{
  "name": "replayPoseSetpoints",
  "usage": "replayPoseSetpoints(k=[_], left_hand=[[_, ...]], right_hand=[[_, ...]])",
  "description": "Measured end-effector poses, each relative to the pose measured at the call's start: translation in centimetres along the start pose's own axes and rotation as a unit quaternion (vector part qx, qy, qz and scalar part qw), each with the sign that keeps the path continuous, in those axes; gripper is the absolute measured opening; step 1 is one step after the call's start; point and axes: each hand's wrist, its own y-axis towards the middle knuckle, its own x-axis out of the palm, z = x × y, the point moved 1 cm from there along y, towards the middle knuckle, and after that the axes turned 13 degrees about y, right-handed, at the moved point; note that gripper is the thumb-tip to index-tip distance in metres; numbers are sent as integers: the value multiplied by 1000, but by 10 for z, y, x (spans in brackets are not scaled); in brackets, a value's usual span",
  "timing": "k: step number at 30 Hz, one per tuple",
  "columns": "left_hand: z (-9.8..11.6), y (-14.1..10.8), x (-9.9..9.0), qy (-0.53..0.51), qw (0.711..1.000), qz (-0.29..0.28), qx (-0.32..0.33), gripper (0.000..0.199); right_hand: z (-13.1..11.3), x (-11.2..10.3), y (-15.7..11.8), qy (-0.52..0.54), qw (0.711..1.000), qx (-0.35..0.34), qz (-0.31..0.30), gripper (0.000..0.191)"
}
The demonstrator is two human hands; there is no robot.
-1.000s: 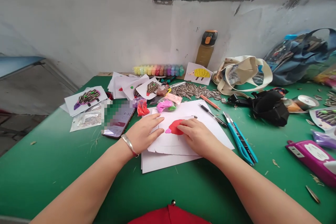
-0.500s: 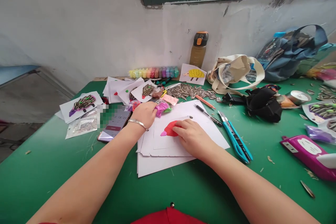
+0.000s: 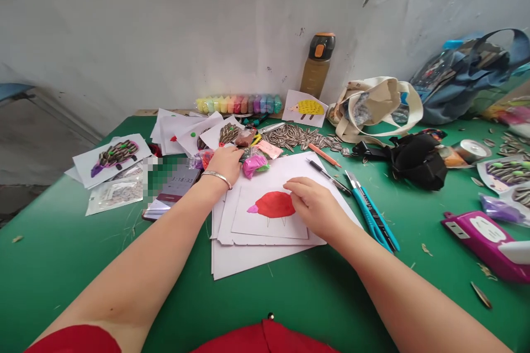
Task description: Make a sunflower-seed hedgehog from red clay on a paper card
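My left hand point(image 3: 226, 165), with a silver bracelet at the wrist, reaches among small clay packets. Its bent fingers are close together, with their tips hidden; what they grip, if anything, cannot be made out. Just right of it lies a bright pink clay packet point(image 3: 254, 164), and to its left a red-orange packet point(image 3: 206, 159). My right hand point(image 3: 312, 204) is over the right edge of a small drawing card point(image 3: 248, 226), fingers stretched leftward and apparently holding nothing. The card bears a red clay body point(image 3: 273, 204) with a pink pointed snout and pencilled legs.
White sheets point(image 3: 232, 262) lie under the card. A black pen point(image 3: 329, 176), blue scissors or cutter point(image 3: 372, 212) and orange pen point(image 3: 325, 155) are to the right. Sunflower seeds point(image 3: 298, 137) are heaped behind. A phone point(image 3: 176, 187) and seed-covered hedgehog picture point(image 3: 118, 157) sit left; a bottle point(image 3: 317, 66) stands behind.
My right hand has lifted back off the red clay body, uncovering more of it. My left hand has shifted away from the pink packet, toward the packets at its left. The view has tilted down.
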Motion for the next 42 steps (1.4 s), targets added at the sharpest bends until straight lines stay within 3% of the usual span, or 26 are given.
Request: replayPoseSetpoints(k=[7, 12, 15, 16, 17, 19, 22, 26, 34, 36, 40, 42], left_hand=[[-4, -4, -3, -47, 997, 45, -48, 37], [-12, -23, -31, -115, 977, 88, -158, 36], [-10, -42, -51, -201, 956, 81, -198, 34], [-7, -49, -56, -338, 912, 62, -222, 34], [-3, -55, -60, -469, 851, 33, -234, 38], [11, -67, -64, -633, 741, -39, -218, 41], [31, -79, -65, -714, 669, -135, -157, 39], [47, -83, -57, -727, 656, -185, -89, 28], [57, -85, -46, -767, 594, -237, -42, 29], [58, -85, -47, -758, 605, -240, -48, 26], [59, -83, -52, -705, 669, -228, -60, 20], [59, -83, -55, -690, 686, -228, -51, 18]], right_hand=[[3, 1, 3, -43, 998, 13, -39, 32], [3, 1, 4, -39, 998, 11, -45, 31], [1, 1, 4, -28, 999, 17, -42, 32], [0, 1, 4, -16, 999, 24, -32, 33], [-2, 1, 3, 4, 999, 35, -16, 32], [-6, -1, 3, 78, 994, 78, 28, 30], [-14, -4, 2, 253, 950, 170, 64, 32], [-25, -6, 3, 411, 889, 198, 43, 34], [-32, 3, 4, 420, 878, 220, 61, 24], [-30, 4, 3, 411, 883, 220, 60, 23], [-25, 2, 1, 387, 896, 210, 65, 21], [-25, 1, 2, 373, 903, 203, 58, 21]])
